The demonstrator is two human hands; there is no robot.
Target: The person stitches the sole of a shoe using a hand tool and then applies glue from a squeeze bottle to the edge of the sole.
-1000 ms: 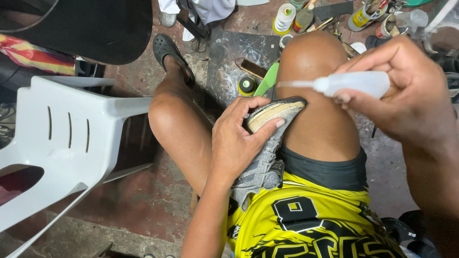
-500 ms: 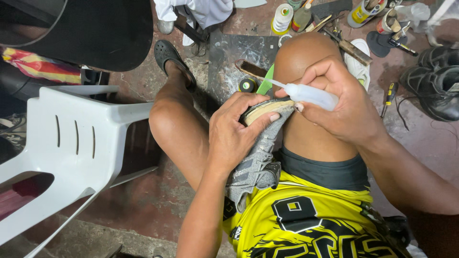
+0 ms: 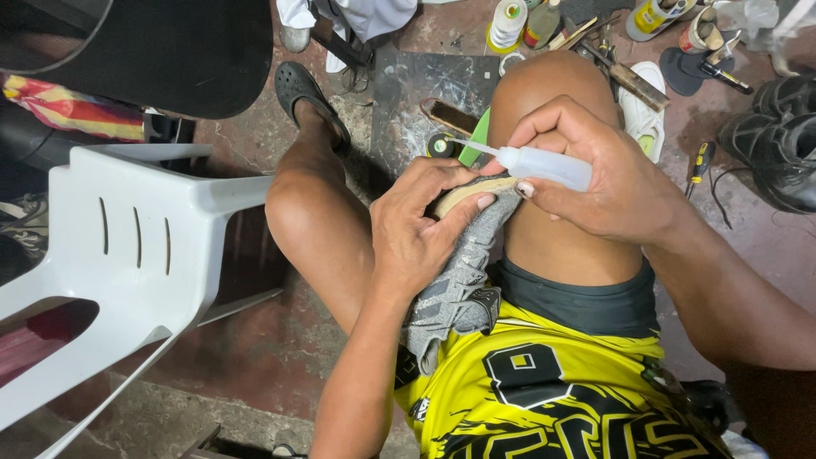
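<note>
My left hand (image 3: 418, 229) grips a grey knit shoe (image 3: 459, 280) pressed between my thighs, thumb on the edge of its tan sole (image 3: 463, 194). My right hand (image 3: 608, 174) holds a small clear squeeze bottle (image 3: 544, 167) lying sideways, its thin nozzle (image 3: 472, 146) pointing left just above the sole's front end. The hand rests over my right knee (image 3: 544, 85).
A white plastic chair (image 3: 110, 255) stands at the left. A dark slab (image 3: 425, 93) lies on the floor ahead with a brush and a tape roll. Thread spools (image 3: 508, 21), bottles, tools, a screwdriver (image 3: 699, 161) and black shoes (image 3: 778, 144) clutter the upper right.
My right hand brought the squeeze bottle down and left, from above the knee to close over the shoe's sole. My left hand kept its grip on the shoe.
</note>
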